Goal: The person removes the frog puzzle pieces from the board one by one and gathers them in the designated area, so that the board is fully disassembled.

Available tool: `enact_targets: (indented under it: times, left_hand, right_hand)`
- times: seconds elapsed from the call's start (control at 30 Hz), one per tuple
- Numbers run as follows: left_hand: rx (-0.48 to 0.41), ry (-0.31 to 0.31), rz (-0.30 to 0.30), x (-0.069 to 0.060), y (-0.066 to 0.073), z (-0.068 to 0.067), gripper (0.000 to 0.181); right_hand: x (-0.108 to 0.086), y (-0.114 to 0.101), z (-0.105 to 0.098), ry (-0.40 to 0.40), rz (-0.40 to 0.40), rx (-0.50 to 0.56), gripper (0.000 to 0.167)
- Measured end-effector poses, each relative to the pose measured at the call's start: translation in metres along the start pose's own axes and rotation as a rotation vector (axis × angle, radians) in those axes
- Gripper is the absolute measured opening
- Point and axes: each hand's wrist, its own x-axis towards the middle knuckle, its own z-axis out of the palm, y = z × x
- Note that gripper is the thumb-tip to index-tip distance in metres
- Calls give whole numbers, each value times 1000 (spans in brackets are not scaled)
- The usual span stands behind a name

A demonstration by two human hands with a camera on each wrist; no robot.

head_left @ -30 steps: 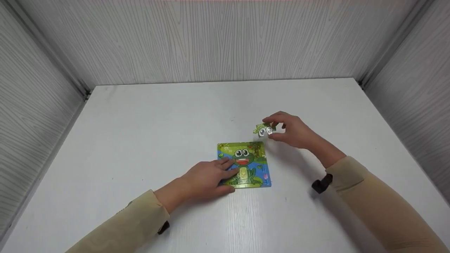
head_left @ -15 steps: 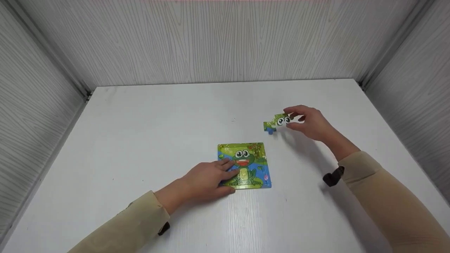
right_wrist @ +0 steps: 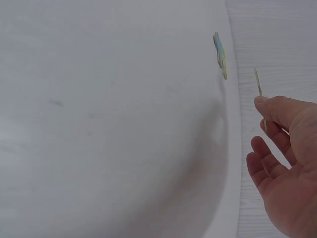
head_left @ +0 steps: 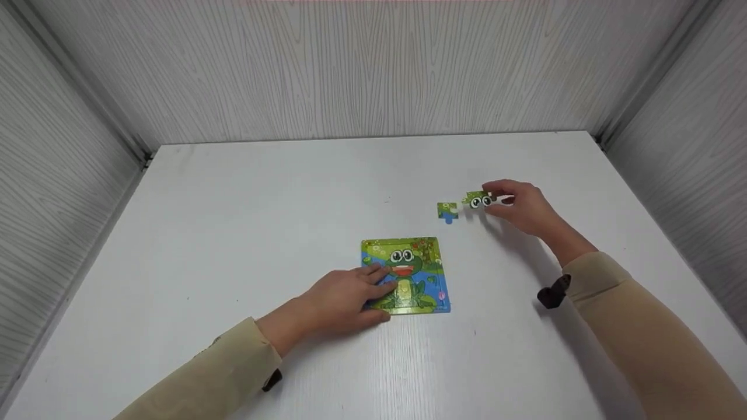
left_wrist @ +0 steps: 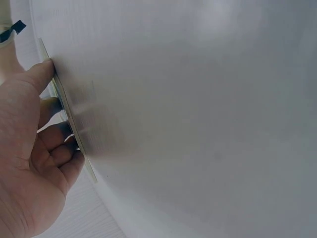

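A square frog jigsaw puzzle (head_left: pixel 429 274) lies flat on the white table. My left hand (head_left: pixel 344 297) rests on its left side, fingers spread over the picture and thumb at the near edge. In the left wrist view the puzzle board (left_wrist: pixel 90 167) appears edge-on beside the left hand (left_wrist: pixel 34 163). Beyond the puzzle and to the right, my right hand (head_left: pixel 522 207) pinches a puzzle piece (head_left: pixel 478 200) showing two frog eyes. Seen from the right wrist, that thin piece (right_wrist: pixel 257 82) stands between thumb and forefinger of the right hand (right_wrist: pixel 292 163).
A loose green and blue puzzle piece (head_left: pixel 447 210) lies on the table just left of the held one; the right wrist view shows this loose piece (right_wrist: pixel 220 55) too. Pale wood-grain panels (head_left: pixel 362 70) wall the white table (head_left: pixel 262 204) at the back and sides.
My right hand has moved right and slightly away with the eye piece, first widely, then a little more. The loose piece it covered now shows separately. The left hand stays put.
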Motion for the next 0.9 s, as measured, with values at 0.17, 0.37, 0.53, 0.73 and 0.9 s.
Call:
enact_targets:
  times: [0.17, 0.37, 0.53, 0.73, 0.9]
  left_hand:
    - [10, 5, 10, 0, -2, 2, 65]
    - [13, 9, 17, 0, -4, 3, 65]
    - [19, 9, 23, 1, -3, 4, 66]
    - [18, 6, 20, 1, -4, 3, 66]
    - [20, 2, 19, 1, -4, 3, 66]
  right_hand:
    - [2, 6, 2, -15, 68, 17, 52]
    - [3, 10, 5, -32, 107, 9, 51]
    - [1, 12, 6, -34, 135, 8, 52]
    - [1, 16, 7, -31, 139, 10, 53]
    - [1, 19, 9, -22, 135, -2, 53]
